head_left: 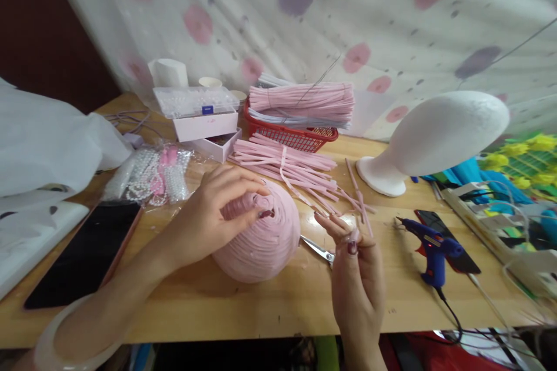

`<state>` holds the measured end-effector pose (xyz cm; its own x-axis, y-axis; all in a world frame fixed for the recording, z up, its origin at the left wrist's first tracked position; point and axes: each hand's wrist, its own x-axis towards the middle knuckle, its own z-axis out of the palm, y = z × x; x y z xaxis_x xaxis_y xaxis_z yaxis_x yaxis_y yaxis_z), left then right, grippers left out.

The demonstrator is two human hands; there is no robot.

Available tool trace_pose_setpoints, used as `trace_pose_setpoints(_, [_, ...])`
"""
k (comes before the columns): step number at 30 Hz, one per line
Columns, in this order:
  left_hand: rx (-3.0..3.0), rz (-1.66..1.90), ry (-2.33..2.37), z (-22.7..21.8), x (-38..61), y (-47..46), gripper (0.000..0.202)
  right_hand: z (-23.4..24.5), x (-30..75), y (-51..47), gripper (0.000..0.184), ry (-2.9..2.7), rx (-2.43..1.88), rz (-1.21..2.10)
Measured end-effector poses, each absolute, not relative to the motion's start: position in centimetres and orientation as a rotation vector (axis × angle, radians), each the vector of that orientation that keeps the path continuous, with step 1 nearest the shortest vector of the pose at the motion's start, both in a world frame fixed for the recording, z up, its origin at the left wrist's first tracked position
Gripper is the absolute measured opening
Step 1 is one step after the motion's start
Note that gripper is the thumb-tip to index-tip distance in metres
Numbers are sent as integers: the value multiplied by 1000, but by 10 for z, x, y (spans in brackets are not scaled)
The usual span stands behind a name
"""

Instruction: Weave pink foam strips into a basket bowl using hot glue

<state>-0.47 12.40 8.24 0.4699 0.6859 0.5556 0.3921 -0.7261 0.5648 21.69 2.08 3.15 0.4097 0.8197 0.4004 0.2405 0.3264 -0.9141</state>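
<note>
A pink dome wrapped in coiled pink strips (261, 243) lies on the wooden table (270, 307). My left hand (217, 211) rests on top of it, fingertips pinched at a small coiled rosette near its crown. My right hand (354, 266) hovers just right of the dome, fingers pinched on a thin pink strip (363, 217) that points up and away. Scissors (317, 249) lie partly under the dome, between both hands. More loose pink strips (287, 165) are piled behind the dome.
A blue glue gun (433, 246) lies right on a dark phone (448, 240). A white foam head form (439, 133) stands behind. A red basket (289, 133) holds bundled strips. Bead boxes (198, 110), bagged pearls (150, 177) and a dark tablet (87, 252) are at left.
</note>
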Motion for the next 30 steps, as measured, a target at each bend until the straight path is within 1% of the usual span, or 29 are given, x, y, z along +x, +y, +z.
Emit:
trace_pose_setpoints(2, [2503,1137,938,85,4,120,15,34,214,21,14,-1048,-1115,647])
trace_pose_setpoints(5, [2665,1033,984,82,19,119,24,38,212,25,15,-1015,-902,790])
trace_pose_setpoints(6, [2689,987,992,81,24,119,23,40,211,26,16,-1010,-843,828])
trace_pose_setpoints(9, [2633,909,1030,80,37,123,11,43,214,28,18,-983,-738,947])
trace_pose_setpoints(11, [2566,884,1082,83,42,124,12,44,216,26,18,-952,-702,1006])
trace_pose_setpoints(14, [2557,944,1106,92,44,117,18,46,220,22,18,-951,-702,1043])
trace_pose_setpoints(16, [2497,1112,1039,99,43,104,19,47,220,19,19,-958,-693,1063])
trace_pose_setpoints(19, [2216,1415,920,105,46,74,16,50,215,13,20,-975,-689,1012])
trace_pose_setpoints(21, [2065,1522,957,103,53,53,14,51,209,7,21,-1032,-702,932])
trace_pose_setpoints(24, [2041,1544,994,93,65,30,13,49,199,-4,27,-1146,-697,886])
trace_pose_setpoints(25, [2096,1526,1010,88,69,24,16,46,197,-8,28,-1171,-688,874])
trace_pose_setpoints(28, [2302,1515,1077,76,75,15,31,37,195,-19,26,-1169,-689,790])
trace_pose_setpoints(30, [2374,1511,1056,72,74,12,34,33,196,-25,23,-1146,-702,741])
